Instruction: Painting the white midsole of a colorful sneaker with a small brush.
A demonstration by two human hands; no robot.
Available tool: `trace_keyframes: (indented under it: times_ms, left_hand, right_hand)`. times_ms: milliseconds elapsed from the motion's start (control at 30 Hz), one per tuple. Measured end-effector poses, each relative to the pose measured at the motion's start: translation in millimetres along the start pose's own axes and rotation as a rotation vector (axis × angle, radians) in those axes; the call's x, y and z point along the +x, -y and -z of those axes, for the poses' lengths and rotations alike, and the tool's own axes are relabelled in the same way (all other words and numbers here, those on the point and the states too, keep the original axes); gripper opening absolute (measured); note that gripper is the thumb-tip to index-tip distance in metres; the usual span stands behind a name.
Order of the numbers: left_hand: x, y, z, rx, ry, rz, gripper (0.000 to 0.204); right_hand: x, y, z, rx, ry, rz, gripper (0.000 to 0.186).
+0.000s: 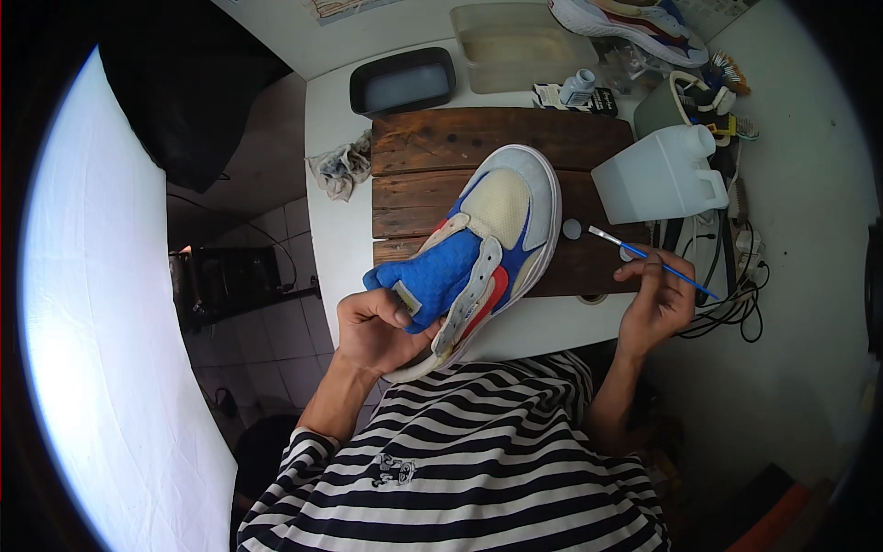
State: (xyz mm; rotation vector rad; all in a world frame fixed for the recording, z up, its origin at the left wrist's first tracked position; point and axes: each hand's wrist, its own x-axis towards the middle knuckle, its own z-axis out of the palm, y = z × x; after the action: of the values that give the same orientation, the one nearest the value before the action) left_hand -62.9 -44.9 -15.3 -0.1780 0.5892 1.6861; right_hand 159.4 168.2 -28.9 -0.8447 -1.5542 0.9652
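Note:
My left hand (372, 331) grips an unlaced sneaker (497, 198) by its blue padded tongue and collar. The shoe has a cream mesh toe, a pale grey tip and blue and red panels, and lies tilted up toward the back over the wooden board (432, 138). In my right hand (658, 294) is a thin blue brush (676, 271) with a flat pale tip pointing left, held between closed fingers. A small grey round disc (572, 229) sits on the board just left of the tip.
A white jug (653, 179) stands right of the board, near cables (754, 304). Behind are a dark tray (403, 81), a clear tub (515, 51), a small bottle (577, 90) and another sneaker (630, 32). A crumpled rag (336, 170) lies left; a bright white panel (120, 304) stands far left.

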Motion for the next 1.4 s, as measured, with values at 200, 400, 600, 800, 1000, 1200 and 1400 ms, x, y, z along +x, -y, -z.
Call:
trace_keyframes:
  times_ms: [200,400,600,800,1000,1200,1400]
  left_hand:
    - [9,-4,-13,0.031,0.007,0.098,0.064]
    - [19,-6,3,0.04,0.222,0.187,0.03]
    - [16,-7,-10,0.108,0.166,0.191,0.028]
    - [19,-3,2,0.119,0.115,0.162,0.044]
    - [17,-6,-11,0.176,0.055,0.205,0.023]
    - [17,-6,-8,0.196,0.044,0.212,0.022]
    - [17,-6,1,0.145,0.088,0.217,0.021]
  right_hand:
    - [15,43,13,0.242,0.214,0.235,0.012]
    - [15,39,-6,0.245,0.407,0.219,0.008]
    - [12,41,-15,0.301,0.418,0.179,0.006]
    - [10,42,-15,0.298,0.438,0.125,0.006]
    - [10,38,-15,0.317,0.414,0.084,0.008]
    - [11,41,-15,0.261,0.455,0.162,0.008]
    - [12,43,-12,0.299,0.41,0.146,0.008]
